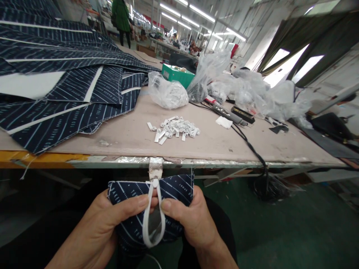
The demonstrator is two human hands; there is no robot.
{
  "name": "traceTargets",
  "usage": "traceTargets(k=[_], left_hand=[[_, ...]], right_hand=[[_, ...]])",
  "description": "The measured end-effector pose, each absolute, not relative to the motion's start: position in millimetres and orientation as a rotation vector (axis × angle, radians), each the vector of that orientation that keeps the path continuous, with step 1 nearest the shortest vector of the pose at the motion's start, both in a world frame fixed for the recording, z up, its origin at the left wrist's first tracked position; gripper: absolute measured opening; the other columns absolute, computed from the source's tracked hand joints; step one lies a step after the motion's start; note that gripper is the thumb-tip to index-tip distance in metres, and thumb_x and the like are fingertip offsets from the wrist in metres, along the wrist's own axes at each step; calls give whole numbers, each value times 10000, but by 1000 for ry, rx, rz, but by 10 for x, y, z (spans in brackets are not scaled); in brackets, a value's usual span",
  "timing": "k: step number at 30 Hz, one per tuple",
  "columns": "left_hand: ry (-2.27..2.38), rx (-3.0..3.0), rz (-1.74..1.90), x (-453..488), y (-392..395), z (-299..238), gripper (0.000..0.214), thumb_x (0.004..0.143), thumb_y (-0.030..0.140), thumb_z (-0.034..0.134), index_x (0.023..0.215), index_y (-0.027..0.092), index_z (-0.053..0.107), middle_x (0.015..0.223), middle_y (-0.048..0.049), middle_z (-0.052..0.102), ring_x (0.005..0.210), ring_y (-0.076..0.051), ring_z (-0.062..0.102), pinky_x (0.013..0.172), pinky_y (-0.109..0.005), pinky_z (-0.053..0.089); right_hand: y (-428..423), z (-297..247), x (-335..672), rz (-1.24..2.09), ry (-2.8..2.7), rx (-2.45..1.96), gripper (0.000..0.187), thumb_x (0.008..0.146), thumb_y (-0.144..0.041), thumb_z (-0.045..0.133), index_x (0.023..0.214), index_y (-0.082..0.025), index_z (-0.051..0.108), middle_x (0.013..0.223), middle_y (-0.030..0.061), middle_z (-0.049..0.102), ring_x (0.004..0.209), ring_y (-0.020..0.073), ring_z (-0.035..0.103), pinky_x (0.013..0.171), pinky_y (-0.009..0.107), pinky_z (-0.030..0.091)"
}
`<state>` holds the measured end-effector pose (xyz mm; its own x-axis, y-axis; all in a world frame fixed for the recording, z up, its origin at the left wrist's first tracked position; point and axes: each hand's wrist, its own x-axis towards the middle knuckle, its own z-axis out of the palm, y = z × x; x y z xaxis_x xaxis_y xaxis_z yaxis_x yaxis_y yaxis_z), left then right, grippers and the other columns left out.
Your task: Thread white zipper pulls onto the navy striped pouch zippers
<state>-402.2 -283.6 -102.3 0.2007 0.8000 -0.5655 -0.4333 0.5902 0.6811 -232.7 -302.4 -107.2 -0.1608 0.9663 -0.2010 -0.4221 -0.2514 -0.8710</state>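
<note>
Between my two hands is a navy printed fabric piece (176,188) with white dashed lines and lettering. A white zipper (162,228) runs through it and bows out into a loop. At the loop's top, a white zipper slider (155,183) sits against a pale metal tab (155,168) fixed to the table edge. My left hand (112,216) grips the fabric's left side, thumb flat beside the zipper. On the right side my right hand (193,216) pinches the cloth, its thumb close to the zipper tape. Some fingers of both hands are hidden behind the fabric.
A heap of white zipper sliders (179,127) lies on the table (126,140). Navy fabric panels (70,86) are stacked at left. Behind stand a plastic bag (168,91) and a green box (178,76). A grey tool (227,113) with a black cable (249,144) lies right.
</note>
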Motion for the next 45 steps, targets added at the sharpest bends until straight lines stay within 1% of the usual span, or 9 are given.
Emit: traceTargets(k=[4,7,11,16,23,28,34,40,45], left_hand=[[1083,432,861,-4013,-2858,-923,361,502,374,1031,813,247,900,744,-69,867,747,-299,820,705,-331,677],[1093,420,871,-4003,-2872,-891,389,454,392,1050,786,257,898,721,-58,862,717,-289,812,685,-320,675],[1049,400,903,-3997,-2861,-940,385,465,366,1061,799,260,900,694,-55,852,695,-287,813,655,-313,676],[994,374,920,-3994,-2838,-988,356,474,332,1063,775,240,896,663,-59,838,545,-246,766,623,-334,677],[1113,282,944,-3926,-2776,-945,509,271,334,1101,707,203,872,660,-80,838,492,-272,749,615,-417,693],[1119,280,968,-3909,-2721,-972,477,293,331,1106,675,220,843,665,-49,842,499,-259,759,650,-421,699],[1107,345,951,-3959,-2762,-993,438,339,362,1092,661,219,830,676,-53,846,612,-325,803,722,-465,701],[1162,444,894,-3983,-2700,-1012,492,507,427,988,946,237,877,761,-68,869,805,-409,826,715,-503,697],[1186,477,895,-3982,-2670,-1021,511,519,435,969,978,232,872,764,-71,869,797,-405,827,702,-490,697]], right_hand=[[-3045,-1085,-2319,1630,-828,-993,332,690,-386,972,959,-213,882,776,16,825,632,138,720,679,216,601],[-3050,-1088,-2318,1630,-822,-994,334,681,-378,975,957,-214,884,774,18,825,626,138,718,675,215,602],[-3035,-1051,-2331,1631,-821,-969,302,687,-337,969,955,-226,885,773,9,826,626,133,721,690,211,605],[-3018,-1017,-2333,1656,-822,-925,225,707,-300,949,912,-236,883,740,-6,811,627,132,711,698,224,613],[-2934,-1042,-2327,1594,-823,-943,153,707,-248,945,809,-198,843,746,-31,769,615,88,625,655,187,546],[-2892,-1048,-2336,1556,-815,-1015,209,660,-257,968,772,-181,807,728,-34,721,627,101,586,658,213,524],[-2912,-1069,-2325,1559,-827,-1007,204,641,-223,966,770,-181,814,740,-34,716,637,106,577,666,223,519],[-2879,-1094,-2297,1619,-818,-957,185,654,-195,962,730,-177,794,697,-53,681,610,83,539,645,197,499],[-2889,-1154,-2277,1642,-814,-969,205,664,-239,973,766,-172,809,720,-41,709,627,91,571,672,204,519]])
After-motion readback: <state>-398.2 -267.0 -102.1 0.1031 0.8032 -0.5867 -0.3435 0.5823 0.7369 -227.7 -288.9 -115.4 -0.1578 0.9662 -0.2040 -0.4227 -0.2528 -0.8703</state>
